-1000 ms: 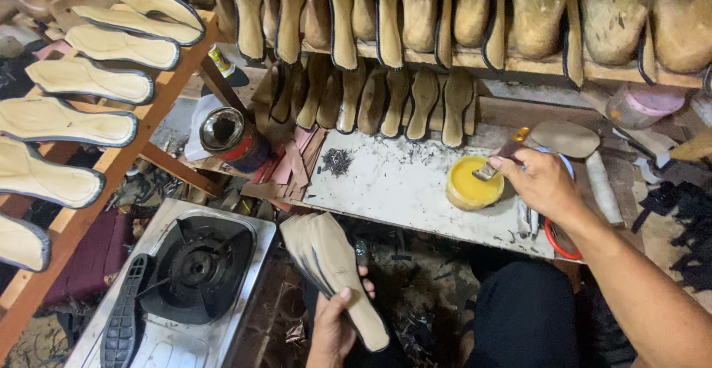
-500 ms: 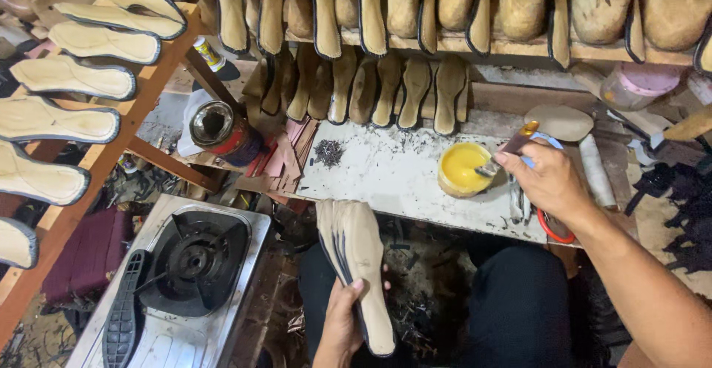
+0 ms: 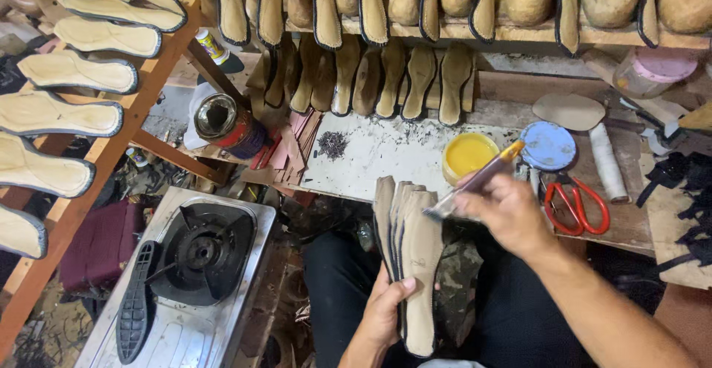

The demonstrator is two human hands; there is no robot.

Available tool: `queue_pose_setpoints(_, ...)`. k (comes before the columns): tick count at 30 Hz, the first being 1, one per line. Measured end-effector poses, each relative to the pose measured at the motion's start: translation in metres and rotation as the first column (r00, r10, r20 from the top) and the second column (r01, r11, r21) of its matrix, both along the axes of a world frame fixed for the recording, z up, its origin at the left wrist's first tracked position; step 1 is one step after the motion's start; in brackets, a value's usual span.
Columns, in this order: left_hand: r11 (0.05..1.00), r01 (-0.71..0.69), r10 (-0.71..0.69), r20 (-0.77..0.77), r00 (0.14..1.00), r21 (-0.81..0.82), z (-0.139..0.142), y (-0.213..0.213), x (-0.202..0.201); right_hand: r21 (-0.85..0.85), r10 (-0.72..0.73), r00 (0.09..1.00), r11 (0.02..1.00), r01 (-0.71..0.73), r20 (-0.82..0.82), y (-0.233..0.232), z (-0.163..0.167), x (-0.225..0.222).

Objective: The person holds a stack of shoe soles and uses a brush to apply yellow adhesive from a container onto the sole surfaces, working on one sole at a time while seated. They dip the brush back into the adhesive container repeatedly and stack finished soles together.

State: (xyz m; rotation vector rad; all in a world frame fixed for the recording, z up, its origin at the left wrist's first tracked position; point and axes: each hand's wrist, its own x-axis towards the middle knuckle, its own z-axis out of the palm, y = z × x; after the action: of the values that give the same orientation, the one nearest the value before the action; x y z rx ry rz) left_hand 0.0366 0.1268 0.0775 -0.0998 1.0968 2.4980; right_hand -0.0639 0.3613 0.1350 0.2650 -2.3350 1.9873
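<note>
Now the right hand has left the yellow pot and come back over the lap, fingers closed around a brush whose bristle end meets the top edge of the soles. Half a second ago that brush was dipped in the pot on the tabletop; here the pot stands alone, just behind the hand. The left hand is clamped on the stack of soles from below, thumb across the front one, holding them upright and fanned between the knees. Earlier the stack looked flatter and showed fewer edges; several now spread apart at the top.

On the tabletop, right of the pot, lie a blue lid, red scissors and a white roll. A small dark heap of tacks sits to the pot's left. An open tin stands beyond the tabletop's left end, as before. A gas stove sits low on the left with a black sole lying on it. Lasts hang in rows along the shelf behind, and pale insoles rest on the rack at left.
</note>
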Motion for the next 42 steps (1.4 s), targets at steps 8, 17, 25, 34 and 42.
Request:
queue_pose_setpoints(8,0.999,0.032,-0.032,0.037,0.999,0.000,0.003,0.005,0.001,0.271,-0.075,0.950,0.949,0.161,-0.302,-0.022,0.016,0.013)
queue_pose_setpoints(17,0.991,-0.032,0.020,0.092,0.996,0.133,-0.007,0.009,-0.017,0.233,0.221,0.973,0.945,-0.229,0.061,-0.025,-0.006,0.028)
queue_pose_setpoints(25,0.969,-0.115,0.079,0.164,0.983,0.220,-0.016,0.006,-0.032,0.374,0.317,0.944,0.867,-0.329,0.094,-0.039,-0.006,0.052)
queue_pose_setpoints(34,0.955,-0.185,0.155,0.142,0.978,0.234,-0.013,-0.003,-0.048,0.533,0.565,0.723,0.784,-0.318,-0.398,-0.056,0.011,0.072)
queue_pose_setpoints(42,0.954,-0.245,0.233,0.087,0.968,0.173,-0.007,-0.039,-0.058,0.757,0.600,0.747,0.619,-0.209,-0.285,-0.029,0.023,0.060)
